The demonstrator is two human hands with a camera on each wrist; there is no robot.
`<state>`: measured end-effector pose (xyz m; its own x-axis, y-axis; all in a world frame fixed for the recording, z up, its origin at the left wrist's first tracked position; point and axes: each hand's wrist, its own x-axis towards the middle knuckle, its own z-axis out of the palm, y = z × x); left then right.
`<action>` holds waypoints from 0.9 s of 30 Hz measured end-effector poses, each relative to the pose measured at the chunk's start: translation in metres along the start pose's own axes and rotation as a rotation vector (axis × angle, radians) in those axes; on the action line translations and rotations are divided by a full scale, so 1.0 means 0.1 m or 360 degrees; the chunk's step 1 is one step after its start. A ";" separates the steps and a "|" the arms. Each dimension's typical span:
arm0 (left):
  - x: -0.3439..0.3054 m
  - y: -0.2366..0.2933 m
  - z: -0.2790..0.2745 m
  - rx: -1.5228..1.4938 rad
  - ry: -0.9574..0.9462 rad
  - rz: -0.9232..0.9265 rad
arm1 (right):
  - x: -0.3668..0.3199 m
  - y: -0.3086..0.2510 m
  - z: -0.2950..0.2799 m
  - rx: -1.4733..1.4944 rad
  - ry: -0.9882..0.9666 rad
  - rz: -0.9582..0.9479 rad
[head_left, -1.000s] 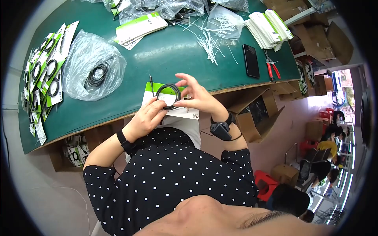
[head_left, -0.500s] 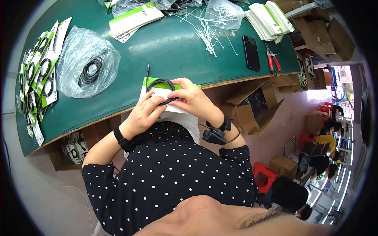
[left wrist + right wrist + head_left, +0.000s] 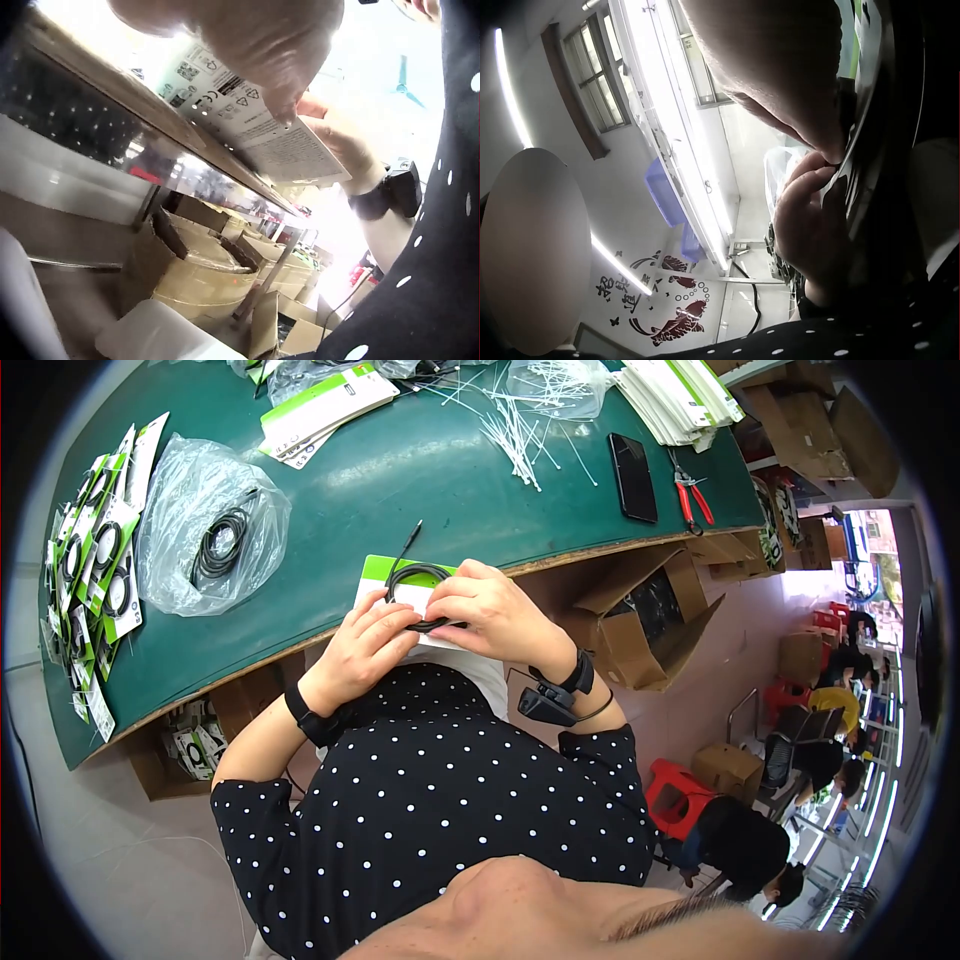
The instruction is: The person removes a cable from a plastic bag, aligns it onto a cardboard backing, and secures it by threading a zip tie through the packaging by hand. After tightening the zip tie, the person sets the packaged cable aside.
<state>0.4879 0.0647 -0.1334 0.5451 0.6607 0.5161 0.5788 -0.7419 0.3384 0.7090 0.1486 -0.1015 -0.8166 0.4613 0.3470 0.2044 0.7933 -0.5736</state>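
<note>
A coiled black cable (image 3: 416, 569) lies against a green-and-white packaging card (image 3: 377, 568) at the table's front edge. Its straight plug end (image 3: 411, 541) points up and away from the body. My left hand (image 3: 365, 647) pinches the coil's lower left part, holding it with the card. On the lower right, my right hand (image 3: 490, 618) grips the coil with bent fingers. In the left wrist view the card's printed back (image 3: 247, 124) shows beneath the left hand. The right wrist view has both hands' fingertips meeting at the card, in deep shadow.
A clear bag (image 3: 160, 565) with coiled cable and a pile of carded cables (image 3: 95, 560) lie left. Further back are stacked cards (image 3: 325, 410) and white cable ties (image 3: 515, 450). A phone (image 3: 632, 478) and red-handled pliers (image 3: 692, 502) lie right. An open carton (image 3: 640, 630) stands below.
The right hand's spread fingers have closed onto the coil. The coil has shifted slightly against the card, and the plug end now leans right instead of standing straight.
</note>
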 end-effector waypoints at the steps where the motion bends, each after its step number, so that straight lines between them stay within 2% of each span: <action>1: 0.01 0.00 -0.01 0.0017 0.0000 0.0010 | -0.01 0.02 0.01 0.0057 -0.0005 -0.0004; 10: 0.08 -0.01 -0.02 0.0027 0.0060 0.0152 | -0.04 0.11 0.07 0.0173 0.0132 -0.0058; 15: 0.11 -0.03 -0.04 0.0006 0.0044 0.0193 | 0.02 0.15 -0.08 0.0254 0.0072 -0.0032; 17: 0.11 -0.01 -0.04 0.0001 0.0029 0.0182 | 0.12 0.35 -0.26 0.0382 0.0289 0.0219; 19: 0.12 0.00 -0.05 0.0011 0.0033 0.0191 | 0.24 0.64 -0.46 0.0232 0.0559 0.0590; 21: 0.13 0.01 -0.06 0.0011 0.0026 0.0185 | 0.33 1.18 -0.48 -0.0083 0.0922 0.0788; 22: 0.14 0.01 -0.06 0.0011 0.0023 0.0182 | 0.33 1.41 -0.48 -0.0093 0.0933 0.0773; 24: 0.14 0.02 -0.07 0.0027 0.0034 0.0200 | 0.30 1.82 -0.48 -0.0764 0.0856 0.0622; 25: 0.15 0.02 -0.08 0.0031 0.0037 0.0204 | 0.34 1.86 -0.53 -0.1096 0.0808 0.0541; 27: 0.17 0.01 -0.09 0.0036 0.0040 0.0206 | 0.35 1.91 -0.59 -0.1101 0.0759 0.0491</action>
<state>0.4918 0.0742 -0.1176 0.6011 0.5562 0.5739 0.5180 -0.8180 0.2501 0.7510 0.3395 -0.1551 -0.3917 0.6876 0.6114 0.7836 0.5975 -0.1700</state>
